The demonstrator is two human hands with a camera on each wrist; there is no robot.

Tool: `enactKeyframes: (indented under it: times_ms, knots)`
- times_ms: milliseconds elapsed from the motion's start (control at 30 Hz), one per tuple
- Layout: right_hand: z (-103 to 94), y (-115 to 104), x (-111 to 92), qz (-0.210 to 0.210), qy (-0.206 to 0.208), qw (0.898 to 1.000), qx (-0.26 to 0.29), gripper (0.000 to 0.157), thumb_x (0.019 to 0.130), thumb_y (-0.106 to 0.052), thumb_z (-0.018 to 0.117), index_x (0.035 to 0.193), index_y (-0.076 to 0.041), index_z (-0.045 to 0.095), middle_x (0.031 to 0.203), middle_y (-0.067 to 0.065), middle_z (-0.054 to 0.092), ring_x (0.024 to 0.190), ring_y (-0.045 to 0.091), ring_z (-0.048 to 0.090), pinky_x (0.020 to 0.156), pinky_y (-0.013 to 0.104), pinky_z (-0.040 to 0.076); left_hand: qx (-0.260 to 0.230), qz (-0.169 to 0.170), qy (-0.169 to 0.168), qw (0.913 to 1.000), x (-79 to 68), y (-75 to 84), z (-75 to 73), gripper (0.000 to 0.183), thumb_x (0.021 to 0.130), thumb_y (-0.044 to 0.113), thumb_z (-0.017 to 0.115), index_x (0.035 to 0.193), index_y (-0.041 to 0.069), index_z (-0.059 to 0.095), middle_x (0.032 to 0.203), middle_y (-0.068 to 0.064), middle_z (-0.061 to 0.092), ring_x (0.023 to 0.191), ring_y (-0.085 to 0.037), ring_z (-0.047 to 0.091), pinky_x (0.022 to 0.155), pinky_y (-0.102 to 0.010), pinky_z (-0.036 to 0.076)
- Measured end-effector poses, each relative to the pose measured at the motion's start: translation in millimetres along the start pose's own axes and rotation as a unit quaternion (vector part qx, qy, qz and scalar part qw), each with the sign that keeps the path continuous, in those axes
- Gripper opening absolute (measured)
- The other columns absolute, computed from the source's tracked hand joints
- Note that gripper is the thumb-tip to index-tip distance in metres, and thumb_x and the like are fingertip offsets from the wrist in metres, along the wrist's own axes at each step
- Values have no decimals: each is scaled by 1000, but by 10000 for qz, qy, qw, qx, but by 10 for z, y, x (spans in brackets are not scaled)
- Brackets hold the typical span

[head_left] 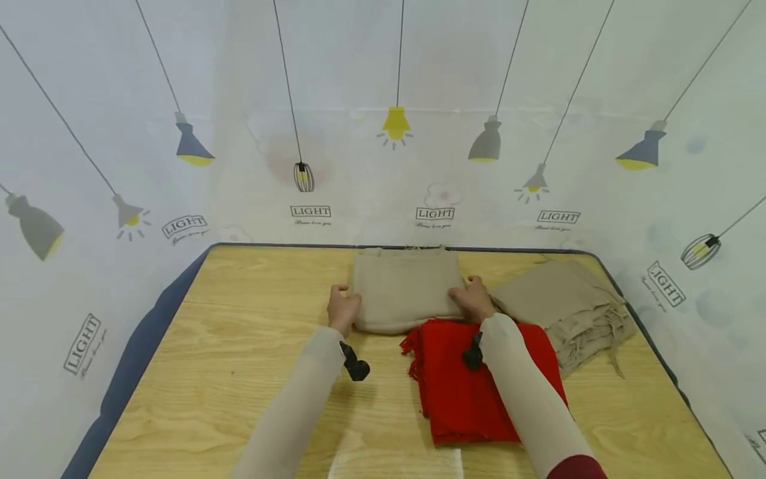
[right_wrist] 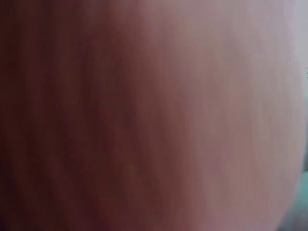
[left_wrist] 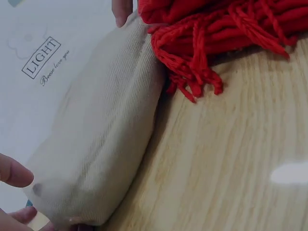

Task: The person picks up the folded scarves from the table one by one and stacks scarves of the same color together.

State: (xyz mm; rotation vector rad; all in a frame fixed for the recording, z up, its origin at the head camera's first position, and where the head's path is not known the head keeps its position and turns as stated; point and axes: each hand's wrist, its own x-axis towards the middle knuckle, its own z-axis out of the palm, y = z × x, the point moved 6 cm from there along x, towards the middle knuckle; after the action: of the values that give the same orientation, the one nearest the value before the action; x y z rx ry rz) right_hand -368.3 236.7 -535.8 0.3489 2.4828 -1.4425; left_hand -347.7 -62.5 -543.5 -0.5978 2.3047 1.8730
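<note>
A folded beige scarf point(head_left: 407, 286) lies toward the back edge of the table, between the two hands. The left hand point(head_left: 344, 310) grips its left edge; in the left wrist view the thumb point(left_wrist: 17, 173) is at the top and fingers curl at the lower side. At the opposite edge the right hand point(head_left: 474, 299) holds the scarf, thumb over the cloth. Skin, blurred and very close, fills most of the right wrist view. A folded red scarf point(head_left: 461, 392) with tassels lies just in front, partly under the right forearm.
Another folded beige scarf point(head_left: 562, 299), fringed along its front edge, lies at the back right. All of it is on a wood-grain table point(head_left: 239, 359) with a dark edge. Behind stands a white wall covering point(head_left: 359, 80) printed with hanging lamps.
</note>
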Motion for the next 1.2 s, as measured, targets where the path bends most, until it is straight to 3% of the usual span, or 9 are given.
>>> enactKeyframes:
  times_ms: [100,233,467,633,800,967,1067,1200]
  knots:
    - [61,-24,3,48,-29,9997,242,74,91,-22,54,147,9,16,145,34,28,130,45,34,105,52,33,-244,-259,-25,9994,-8,-1,5,51,95,16,52,142,4,39,129,-22,50,86,-28,54,68,-41,48]
    - [88,-48,-18,126,-47,9979,640,74,92,-20,55,146,11,14,144,33,27,130,44,33,106,51,31,-557,-543,-167,9968,-18,10,92,55,94,20,53,142,-1,37,140,-23,42,119,-37,47,92,-51,44]
    - [3,-40,-69,196,-40,9933,1136,70,92,-9,54,146,12,14,146,32,26,132,44,31,108,50,29,-1029,-559,-442,9921,-26,-34,266,59,90,9,56,141,-12,35,137,-28,42,123,-40,44,101,-48,38]
    - [-32,-90,-77,175,-7,9930,1167,70,91,-5,51,149,8,13,149,30,24,133,43,30,107,51,31,-1240,-259,-278,9916,-9,-15,251,59,83,2,57,140,-7,43,139,-27,45,123,-40,46,101,-49,39]
    - [25,-216,-77,30,57,9916,1290,66,91,-5,51,149,2,20,146,28,29,128,41,36,104,51,34,-1322,42,-224,9910,-26,85,97,55,83,2,57,137,-2,47,140,-25,46,121,-40,48,98,-50,41]
    - [227,-374,-152,-242,-108,9882,1507,61,92,-6,51,148,-1,27,142,27,35,120,40,43,98,50,38,-1253,208,-268,9915,-101,151,-210,56,87,4,55,142,2,43,142,-24,42,121,-38,47,97,-49,41]
    - [333,-461,-239,-420,-159,9867,1564,57,93,-7,52,145,-4,32,141,25,39,115,39,47,93,49,42,-1211,261,-237,9920,-175,152,-388,50,89,5,55,138,1,46,137,-24,45,114,-35,51,90,-44,44]
    - [404,-546,-367,-637,-86,9840,1661,53,92,-8,52,142,-6,36,136,24,46,106,36,52,83,44,46,-1156,363,-161,9925,-258,156,-543,41,89,6,57,130,2,51,120,-21,55,92,-24,59,73,-31,47]
